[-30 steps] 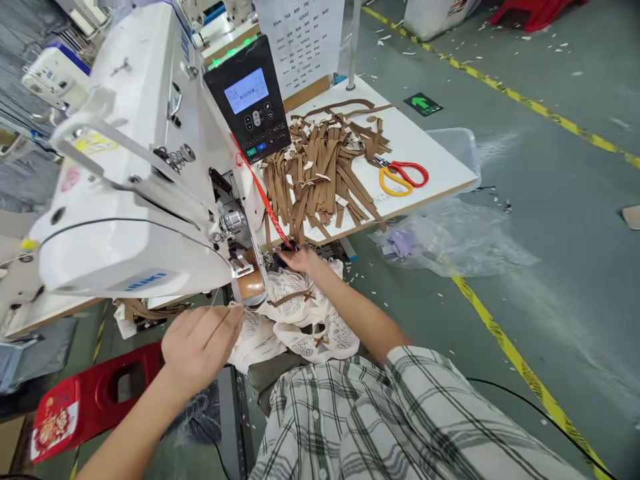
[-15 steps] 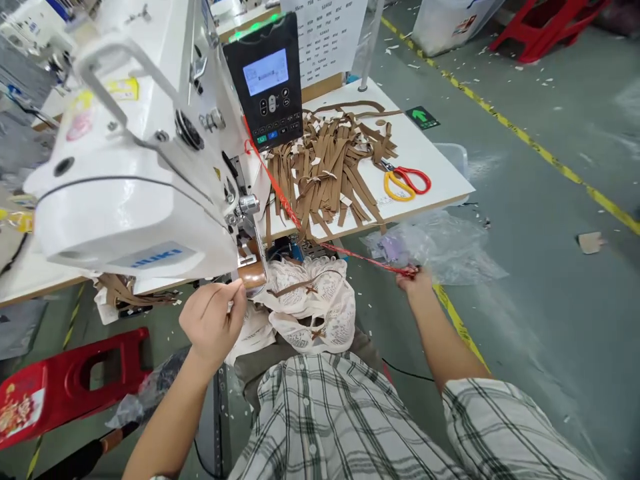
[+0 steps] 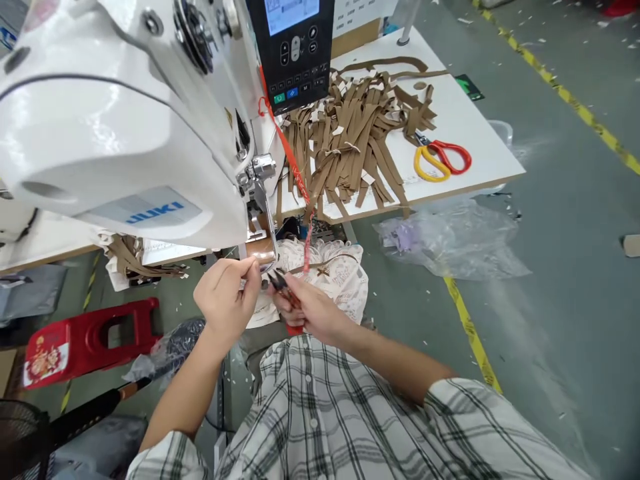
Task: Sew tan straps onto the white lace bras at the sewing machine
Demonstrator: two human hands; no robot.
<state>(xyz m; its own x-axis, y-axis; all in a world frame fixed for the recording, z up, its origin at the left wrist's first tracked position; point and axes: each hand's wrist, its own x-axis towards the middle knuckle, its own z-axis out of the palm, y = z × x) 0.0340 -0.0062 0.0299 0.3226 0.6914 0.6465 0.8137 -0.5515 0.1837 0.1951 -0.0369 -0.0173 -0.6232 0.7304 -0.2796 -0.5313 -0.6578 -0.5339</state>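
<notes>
My left hand (image 3: 227, 293) is pinched just below the needle area of the white sewing machine (image 3: 120, 153); whatever its fingertips hold is too small to name. My right hand (image 3: 313, 307) is closed round small dark-tipped thread snips (image 3: 283, 283), whose tips point at my left fingertips. A red cord (image 3: 307, 240) runs from the machine down towards the snips. White lace bras (image 3: 345, 283) with a thin brown strap lie on my lap, partly behind my right hand. Above them, a rounded brown piece (image 3: 261, 249) sits at the machine's sewing arm.
Brown straps (image 3: 350, 140) are heaped on the white table (image 3: 480, 150), beside scissors with red and yellow handles (image 3: 440, 161). A control panel (image 3: 297, 53) stands behind. Clear plastic (image 3: 460, 240) hangs near the table's right edge. A red stool (image 3: 95, 340) is at the left.
My right hand has come in from the far right to beside my left hand, bringing the snips, and the red cord now hangs down. The view has moved closer to the machine.
</notes>
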